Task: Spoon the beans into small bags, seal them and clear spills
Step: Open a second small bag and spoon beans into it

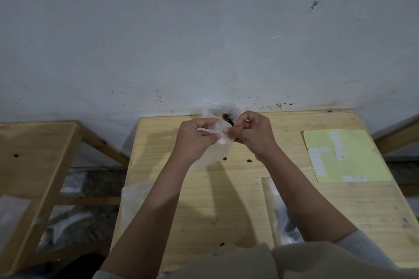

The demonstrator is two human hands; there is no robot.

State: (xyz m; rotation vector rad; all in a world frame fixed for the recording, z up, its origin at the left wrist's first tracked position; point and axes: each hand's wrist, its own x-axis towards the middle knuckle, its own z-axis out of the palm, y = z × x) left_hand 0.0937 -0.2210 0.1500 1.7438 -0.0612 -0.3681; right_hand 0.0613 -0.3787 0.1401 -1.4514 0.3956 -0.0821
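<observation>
From the head view, your left hand (196, 137) and right hand (251, 133) are raised over the far half of the table (204, 199), each pinching the top edge of 1 small clear bag (214, 152) between thumb and fingertips, so both hands are closed on that bag and neither is free. The bag hangs limp below your fingers, clear of the wood, and it looks empty or nearly so. Behind your hands, against the wall (204, 41), sits a larger clear bag (218, 110) with its mouth open and dark brown beans (227, 118) showing inside. 2 dark specks (237, 159) lie on the table just below the small bag; they may be spilled beans, though it is hard to tell. No spoon is visible. A yellow sheet (347, 156) lies to the right, and flat clear packets (278, 208) rest near your right forearm. Judge the small bag as very light, soft and slick: the film will cling to itself and slip under a loose pinch. Hold it at the rim, 1 side per hand, and rub the layers apart there; once filled, support it from below, since thin film stretches.
</observation>
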